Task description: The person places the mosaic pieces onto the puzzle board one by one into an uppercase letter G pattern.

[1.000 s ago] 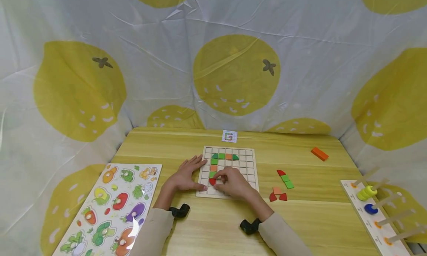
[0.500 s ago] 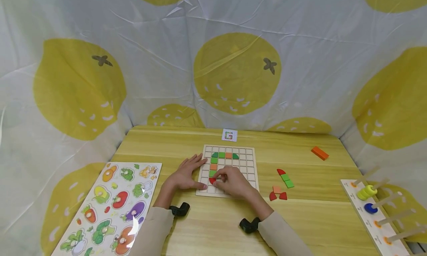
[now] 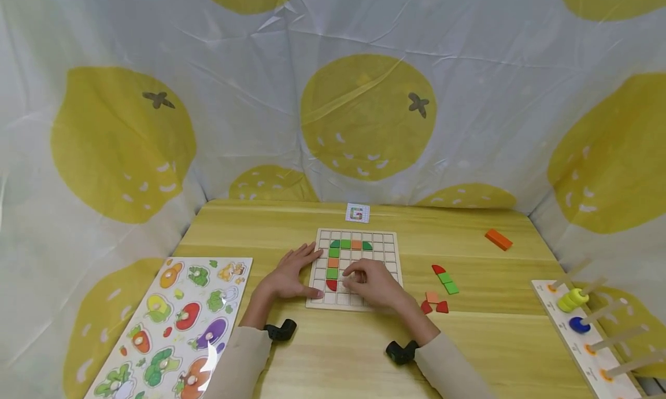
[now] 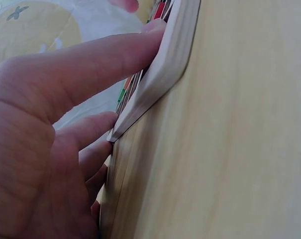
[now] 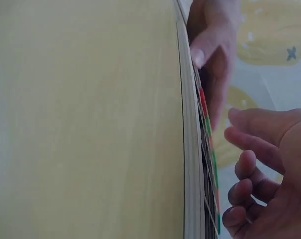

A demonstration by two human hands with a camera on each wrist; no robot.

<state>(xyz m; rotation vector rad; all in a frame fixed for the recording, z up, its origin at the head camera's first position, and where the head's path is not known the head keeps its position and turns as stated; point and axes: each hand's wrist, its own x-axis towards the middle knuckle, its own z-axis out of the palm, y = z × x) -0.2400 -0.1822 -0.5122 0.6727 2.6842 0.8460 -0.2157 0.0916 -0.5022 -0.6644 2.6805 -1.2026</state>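
A wooden grid board [image 3: 387, 254] lies at the table's middle, holding green, orange and red tiles in a curved shape. A red quarter-round tile [image 3: 331, 284] sits in a cell near the board's front left. My left hand [image 3: 289, 276] rests flat on the board's left edge, fingers straight; in the left wrist view its fingers [image 4: 90, 64] press the board's rim [image 4: 167, 64]. My right hand [image 3: 370, 281] hovers over the board's front middle, fingers loosely curled, holding nothing. In the right wrist view those fingers [image 5: 259, 164] hang just above the board [image 5: 191, 149].
Loose red, green and orange tiles [image 3: 439, 289] lie right of the board, with an orange block [image 3: 498, 239] farther back right. A small letter card [image 3: 357, 213] stands behind the board. A vegetable peg puzzle [image 3: 177, 324] lies front left; a ring-and-peg board [image 3: 585, 335] front right.
My right hand has drawn to the right, off the red quarter-round tile, which now lies uncovered in its cell. The left hand has stayed on the board's edge.
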